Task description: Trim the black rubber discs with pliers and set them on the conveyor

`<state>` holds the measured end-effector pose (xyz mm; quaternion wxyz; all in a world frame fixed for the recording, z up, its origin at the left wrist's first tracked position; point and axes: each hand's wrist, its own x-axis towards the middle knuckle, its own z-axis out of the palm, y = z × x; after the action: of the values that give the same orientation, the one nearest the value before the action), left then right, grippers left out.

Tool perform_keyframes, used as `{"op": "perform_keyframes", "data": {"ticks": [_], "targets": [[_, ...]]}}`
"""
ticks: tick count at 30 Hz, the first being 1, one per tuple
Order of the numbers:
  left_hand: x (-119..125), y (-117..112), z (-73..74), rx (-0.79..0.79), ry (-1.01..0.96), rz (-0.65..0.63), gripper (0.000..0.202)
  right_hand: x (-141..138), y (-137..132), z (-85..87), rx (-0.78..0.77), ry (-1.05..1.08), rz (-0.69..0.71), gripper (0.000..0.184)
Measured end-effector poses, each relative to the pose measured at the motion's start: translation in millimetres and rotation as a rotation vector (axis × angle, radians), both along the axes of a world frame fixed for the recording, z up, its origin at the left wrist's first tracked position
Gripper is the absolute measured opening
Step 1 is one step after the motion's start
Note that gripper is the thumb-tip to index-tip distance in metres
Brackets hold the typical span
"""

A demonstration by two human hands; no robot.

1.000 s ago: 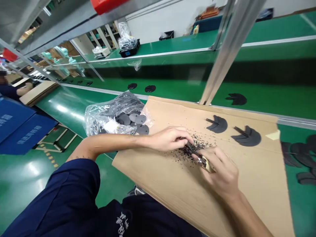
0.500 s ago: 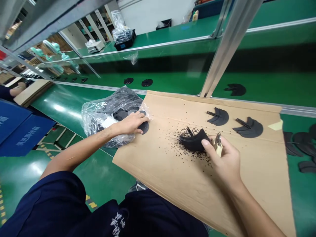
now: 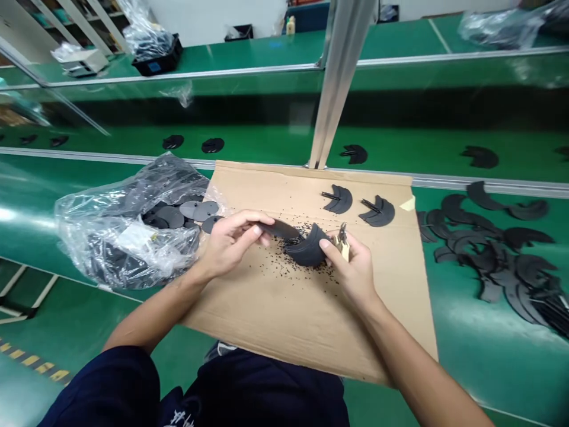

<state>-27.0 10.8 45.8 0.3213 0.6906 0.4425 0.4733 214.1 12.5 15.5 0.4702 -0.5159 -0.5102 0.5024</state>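
My left hand point(image 3: 231, 240) is closed on a flat black plastic piece point(image 3: 278, 228), pinching it over the cardboard sheet point(image 3: 284, 296). My right hand point(image 3: 351, 270) holds small cutting pliers point(image 3: 342, 240) in the palm while its thumb and fingers grip a stack of black crescent-shaped pieces point(image 3: 306, 249). The two hands are close together above a scatter of small black trimmings point(image 3: 293, 267). Two trimmed crescent pieces point(image 3: 338, 200) lie at the far side of the cardboard.
A clear plastic bag point(image 3: 128, 228) of black discs lies left of the cardboard. A pile of black crescent pieces point(image 3: 498, 249) covers the green bench to the right. A metal post point(image 3: 338, 77) rises behind the cardboard. More black parts sit on the green conveyor point(image 3: 267, 142).
My left hand left the bag with a black piece and came to the centre of the cardboard beside my right hand. The view swung to the right.
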Motion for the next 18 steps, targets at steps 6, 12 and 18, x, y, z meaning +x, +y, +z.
{"op": "perform_keyframes", "data": {"ticks": [6,12,18], "targets": [[23.4,5.3,-28.0,-0.303,-0.255,-0.136,0.034,-2.1,-1.4,1.2,-0.015,-0.025,0.03,0.03],[23.1,-0.9,-31.4,-0.276,-0.069,-0.177,0.036,-4.5,-2.7,0.8,-0.015,-0.108,0.079,0.031],[19.7,1.5,-34.3,-0.071,0.196,-0.237,0.048,-6.0,-4.6,0.4,0.0,-0.15,0.143,0.027]]}}
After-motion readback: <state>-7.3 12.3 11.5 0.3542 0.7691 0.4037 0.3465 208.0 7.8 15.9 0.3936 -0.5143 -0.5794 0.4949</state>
